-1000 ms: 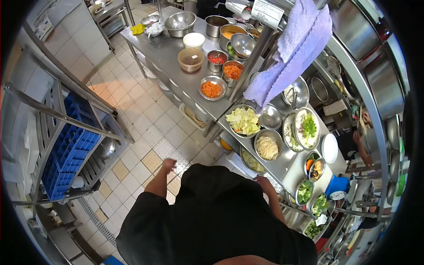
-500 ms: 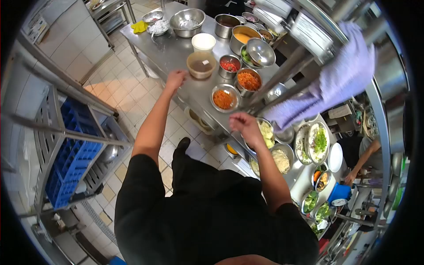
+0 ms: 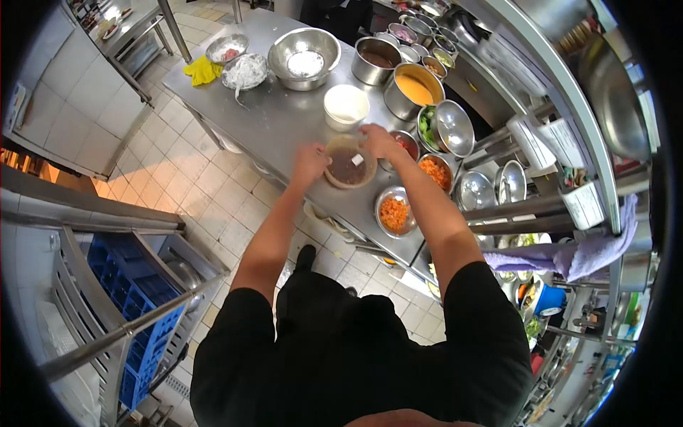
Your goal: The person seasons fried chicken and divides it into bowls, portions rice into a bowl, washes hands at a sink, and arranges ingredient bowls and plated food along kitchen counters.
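A translucent plastic tub (image 3: 346, 173) of dark brown liquid stands on the steel table, with a small white piece at its surface. My left hand (image 3: 311, 162) is at the tub's left rim, its bent fingers blurred. Across from it, my right hand (image 3: 380, 141) reaches the tub's far right rim, fingers curved toward it. The frame does not show whether either hand grips the rim. Directly behind stands a white plastic tub (image 3: 346, 107). A steel pot with red chopped pieces (image 3: 406, 146) is partly hidden by my right forearm. Shredded orange vegetable lies in a steel bowl (image 3: 393, 213).
On the steel table (image 3: 281, 114) are a large steel bowl (image 3: 304, 60), a pot of orange liquid (image 3: 414, 89), a bowl with white plastic (image 3: 245, 72) and a yellow cloth (image 3: 203, 70). A purple towel (image 3: 590, 254) hangs right. Blue crates (image 3: 142, 306) sit on the left rack.
Both hands have come to the brown-liquid tub; my right hand has left the area by the vegetable bowls. The camera view has shifted toward the table's far left, and the tub appears nearer.
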### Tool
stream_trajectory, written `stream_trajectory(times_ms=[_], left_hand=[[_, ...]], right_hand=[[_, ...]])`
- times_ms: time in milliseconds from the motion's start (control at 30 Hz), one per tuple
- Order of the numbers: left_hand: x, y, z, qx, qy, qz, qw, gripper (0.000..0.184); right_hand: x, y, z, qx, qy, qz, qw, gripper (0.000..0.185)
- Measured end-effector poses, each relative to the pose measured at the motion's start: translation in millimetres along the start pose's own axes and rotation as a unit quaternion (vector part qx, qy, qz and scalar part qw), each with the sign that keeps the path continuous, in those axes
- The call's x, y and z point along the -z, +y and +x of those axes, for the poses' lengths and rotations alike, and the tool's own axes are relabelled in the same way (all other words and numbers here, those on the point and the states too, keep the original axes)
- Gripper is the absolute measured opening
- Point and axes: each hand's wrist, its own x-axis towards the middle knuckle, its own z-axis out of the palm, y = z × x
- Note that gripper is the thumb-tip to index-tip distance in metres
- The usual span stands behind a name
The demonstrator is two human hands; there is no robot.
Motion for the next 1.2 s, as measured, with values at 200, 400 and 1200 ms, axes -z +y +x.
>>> stream_trajectory(times_ms=[200,400,1200], left_hand=[[13,22,11,0.073,-0.109,-0.063,0.989,0.029],[-8,34,38,0.024,-0.119,0.098,0.988,0.027],[-9,29,13,0.032,-0.043,0.030,0.998,0.019]], right_hand=[[9,-10,28,-0.012,-0.196,0.098,0.976,0.039],[3,-4,29,-0.027,-0.155,0.073,0.985,0.042],[-20,15,-11,-0.123,-0.006,-0.063,0.990,0.025]])
